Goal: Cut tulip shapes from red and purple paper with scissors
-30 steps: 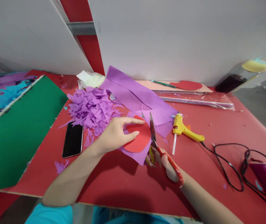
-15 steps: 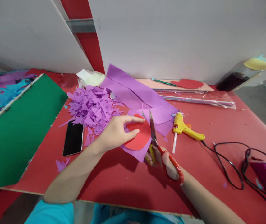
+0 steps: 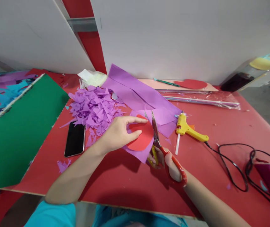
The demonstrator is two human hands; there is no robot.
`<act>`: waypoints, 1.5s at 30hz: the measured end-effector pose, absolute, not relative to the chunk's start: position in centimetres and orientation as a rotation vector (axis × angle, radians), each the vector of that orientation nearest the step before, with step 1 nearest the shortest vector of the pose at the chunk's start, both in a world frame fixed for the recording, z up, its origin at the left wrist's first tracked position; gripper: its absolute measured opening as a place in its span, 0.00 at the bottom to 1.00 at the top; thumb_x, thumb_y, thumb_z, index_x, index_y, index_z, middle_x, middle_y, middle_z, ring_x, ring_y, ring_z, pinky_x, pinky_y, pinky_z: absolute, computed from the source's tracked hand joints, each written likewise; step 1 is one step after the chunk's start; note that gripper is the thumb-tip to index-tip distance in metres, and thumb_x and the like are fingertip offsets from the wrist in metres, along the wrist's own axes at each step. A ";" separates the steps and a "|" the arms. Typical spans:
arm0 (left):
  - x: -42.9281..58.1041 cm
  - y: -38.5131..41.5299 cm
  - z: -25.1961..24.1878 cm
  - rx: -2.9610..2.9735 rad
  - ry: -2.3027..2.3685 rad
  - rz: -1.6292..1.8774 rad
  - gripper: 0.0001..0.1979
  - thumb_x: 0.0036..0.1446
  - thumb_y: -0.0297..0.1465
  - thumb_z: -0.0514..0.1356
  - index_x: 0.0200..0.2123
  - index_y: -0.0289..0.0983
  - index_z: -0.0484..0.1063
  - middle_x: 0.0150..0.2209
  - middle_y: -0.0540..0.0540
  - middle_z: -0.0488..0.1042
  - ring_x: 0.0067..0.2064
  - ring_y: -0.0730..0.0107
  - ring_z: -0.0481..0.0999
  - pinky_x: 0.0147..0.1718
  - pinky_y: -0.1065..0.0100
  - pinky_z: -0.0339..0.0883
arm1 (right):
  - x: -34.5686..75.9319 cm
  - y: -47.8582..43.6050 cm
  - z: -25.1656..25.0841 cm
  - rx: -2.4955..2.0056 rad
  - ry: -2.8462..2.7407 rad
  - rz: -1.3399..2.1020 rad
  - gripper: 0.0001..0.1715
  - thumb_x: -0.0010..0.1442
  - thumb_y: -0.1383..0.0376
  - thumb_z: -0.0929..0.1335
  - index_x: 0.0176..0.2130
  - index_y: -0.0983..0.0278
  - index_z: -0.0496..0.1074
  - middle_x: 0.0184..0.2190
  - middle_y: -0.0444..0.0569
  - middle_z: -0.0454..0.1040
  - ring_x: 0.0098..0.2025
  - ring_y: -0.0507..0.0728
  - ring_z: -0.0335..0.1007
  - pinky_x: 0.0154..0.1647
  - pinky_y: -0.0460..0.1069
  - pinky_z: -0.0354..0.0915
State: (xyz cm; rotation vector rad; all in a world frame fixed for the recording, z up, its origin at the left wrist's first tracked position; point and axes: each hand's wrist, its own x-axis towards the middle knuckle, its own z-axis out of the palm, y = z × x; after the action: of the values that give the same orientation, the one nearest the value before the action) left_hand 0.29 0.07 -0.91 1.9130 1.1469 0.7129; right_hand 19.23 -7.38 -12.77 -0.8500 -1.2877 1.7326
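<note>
In the head view, a rounded red paper cutout (image 3: 141,135) lies against a purple paper sheet (image 3: 138,155). My left hand (image 3: 117,134) grips both, its thumb and forefinger resting on the red cutout and its other fingers hidden from sight. Scissors (image 3: 155,130) with a red and a yellow handle are in my right hand (image 3: 170,162). Their blades stand apart, at the right edge of the two papers. Behind the blades lie larger purple sheets (image 3: 139,91).
Purple scraps (image 3: 94,108) are heaped beside a phone (image 3: 75,138). A green board (image 3: 28,135) covers the left side. To the right lie a yellow glue gun (image 3: 188,129) and its black cable (image 3: 227,154). A bottle (image 3: 246,75) leans near the back wall.
</note>
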 end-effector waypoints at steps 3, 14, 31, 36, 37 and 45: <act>0.3 0.1 -1.0 1.898 1.139 0.720 0.19 0.47 0.23 0.58 0.45 0.35 0.75 0.46 0.46 0.77 0.49 0.65 0.75 0.52 0.66 0.68 | 19.2 -7.4 -13.1 -0.833 -1.267 1.723 0.38 0.52 0.32 0.52 0.30 0.62 0.61 0.23 0.43 0.56 0.21 0.50 0.48 0.17 0.46 0.48; 0.2 0.2 -1.3 1.891 1.124 0.723 0.18 0.48 0.24 0.59 0.45 0.35 0.74 0.46 0.46 0.77 0.49 0.66 0.75 0.52 0.67 0.67 | 19.3 -7.5 -13.2 -0.738 -1.189 1.791 0.34 0.54 0.35 0.56 0.32 0.62 0.61 0.22 0.41 0.54 0.20 0.48 0.45 0.15 0.44 0.44; 0.2 0.4 -1.0 1.908 1.151 0.692 0.18 0.47 0.23 0.58 0.43 0.36 0.75 0.46 0.46 0.77 0.49 0.64 0.75 0.52 0.65 0.66 | 19.7 -7.5 -12.9 -0.780 -1.231 1.803 0.34 0.56 0.37 0.56 0.33 0.64 0.65 0.23 0.42 0.56 0.18 0.48 0.48 0.15 0.46 0.47; 0.2 0.4 -1.1 1.917 1.155 0.695 0.18 0.48 0.23 0.58 0.44 0.36 0.75 0.46 0.47 0.77 0.49 0.66 0.75 0.52 0.66 0.66 | 19.4 -7.7 -13.6 -0.761 -1.195 1.783 0.35 0.55 0.36 0.55 0.32 0.63 0.63 0.22 0.41 0.54 0.18 0.47 0.45 0.15 0.45 0.45; 0.1 0.4 -1.1 1.925 1.152 0.697 0.18 0.48 0.23 0.58 0.44 0.36 0.75 0.46 0.47 0.77 0.49 0.66 0.75 0.52 0.67 0.66 | 19.4 -7.7 -13.7 -0.767 -1.200 1.776 0.35 0.55 0.36 0.54 0.32 0.63 0.63 0.22 0.41 0.55 0.18 0.48 0.45 0.16 0.45 0.45; 0.1 0.2 -1.2 1.944 1.131 0.701 0.19 0.47 0.22 0.57 0.45 0.36 0.74 0.46 0.48 0.77 0.48 0.66 0.75 0.51 0.67 0.67 | 19.6 -8.0 -13.4 -0.794 -1.200 1.806 0.34 0.57 0.37 0.53 0.37 0.61 0.64 0.28 0.45 0.58 0.25 0.52 0.51 0.26 0.49 0.57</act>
State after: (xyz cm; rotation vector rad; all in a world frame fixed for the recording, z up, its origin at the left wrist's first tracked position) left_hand 0.05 0.17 -1.19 1.9441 1.1314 0.7007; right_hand 19.63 -7.98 -13.40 -0.7940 -1.1998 1.8061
